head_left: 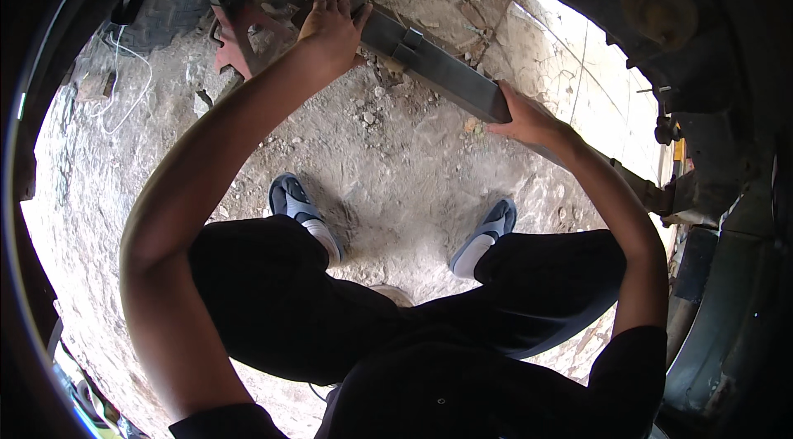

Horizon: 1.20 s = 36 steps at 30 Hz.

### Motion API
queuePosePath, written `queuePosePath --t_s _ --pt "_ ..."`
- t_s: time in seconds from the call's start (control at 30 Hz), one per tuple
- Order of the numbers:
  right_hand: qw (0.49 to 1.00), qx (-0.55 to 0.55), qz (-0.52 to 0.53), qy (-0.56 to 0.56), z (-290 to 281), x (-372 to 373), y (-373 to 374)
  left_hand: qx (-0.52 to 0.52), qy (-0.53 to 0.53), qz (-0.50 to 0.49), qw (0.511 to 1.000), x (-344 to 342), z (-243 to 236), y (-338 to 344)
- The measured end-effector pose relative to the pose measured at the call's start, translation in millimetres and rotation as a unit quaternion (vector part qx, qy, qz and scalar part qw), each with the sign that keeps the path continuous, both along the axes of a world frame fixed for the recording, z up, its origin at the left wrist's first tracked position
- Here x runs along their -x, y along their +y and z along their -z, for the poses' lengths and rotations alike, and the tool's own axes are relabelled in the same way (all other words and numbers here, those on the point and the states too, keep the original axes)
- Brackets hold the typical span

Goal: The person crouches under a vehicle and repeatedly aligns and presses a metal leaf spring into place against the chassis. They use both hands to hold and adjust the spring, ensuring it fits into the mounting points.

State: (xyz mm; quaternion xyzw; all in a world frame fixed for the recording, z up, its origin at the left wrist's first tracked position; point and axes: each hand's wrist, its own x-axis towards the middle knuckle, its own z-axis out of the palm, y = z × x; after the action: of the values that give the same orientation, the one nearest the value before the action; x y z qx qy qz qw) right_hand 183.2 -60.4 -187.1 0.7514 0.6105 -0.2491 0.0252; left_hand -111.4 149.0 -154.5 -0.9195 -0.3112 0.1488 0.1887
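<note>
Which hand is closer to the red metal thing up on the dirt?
Left. The left hand rests on the far end of the long dark metal bar, just beside the red metal stand. The right hand grips the bar's near end, well away from it.

Bare, stony dirt ground [388, 158] is shown, strewn with small rocks. A cracked, sunlit concrete slab [570, 67] is seen at upper right. A white cable [132, 80] is laid at upper left. Dark vehicle underparts [702, 109] are arched overhead and to the right.
</note>
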Motion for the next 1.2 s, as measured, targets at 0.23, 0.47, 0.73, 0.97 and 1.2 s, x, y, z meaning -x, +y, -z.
queuePosePath --t_s 0.23,0.47,0.73,0.97,1.2 --pt "1.0 -0.005 -0.01 0.021 -4.8 3.3 -0.9 -0.01 -0.005 0.013 1.0 12.8 6.0 -15.6" --pt "1.0 0.006 -0.02 -0.006 -2.8 0.1 3.0 0.027 -0.029 0.013 0.999 -3.5 -1.8 25.8" --pt "0.998 0.05 -0.019 -0.019 7.9 -5.9 6.9 -0.049 0.049 0.002 0.998 -5.9 9.2 14.7" --pt "0.993 0.091 0.02 -0.073 8.6 1.4 9.3 -0.059 0.068 -0.02 0.996 -13.8 19.3 19.4" --pt "0.991 0.089 0.06 -0.084 -4.6 8.6 1.1 -0.013 0.063 -0.037 0.997 -27.1 13.8 16.5"
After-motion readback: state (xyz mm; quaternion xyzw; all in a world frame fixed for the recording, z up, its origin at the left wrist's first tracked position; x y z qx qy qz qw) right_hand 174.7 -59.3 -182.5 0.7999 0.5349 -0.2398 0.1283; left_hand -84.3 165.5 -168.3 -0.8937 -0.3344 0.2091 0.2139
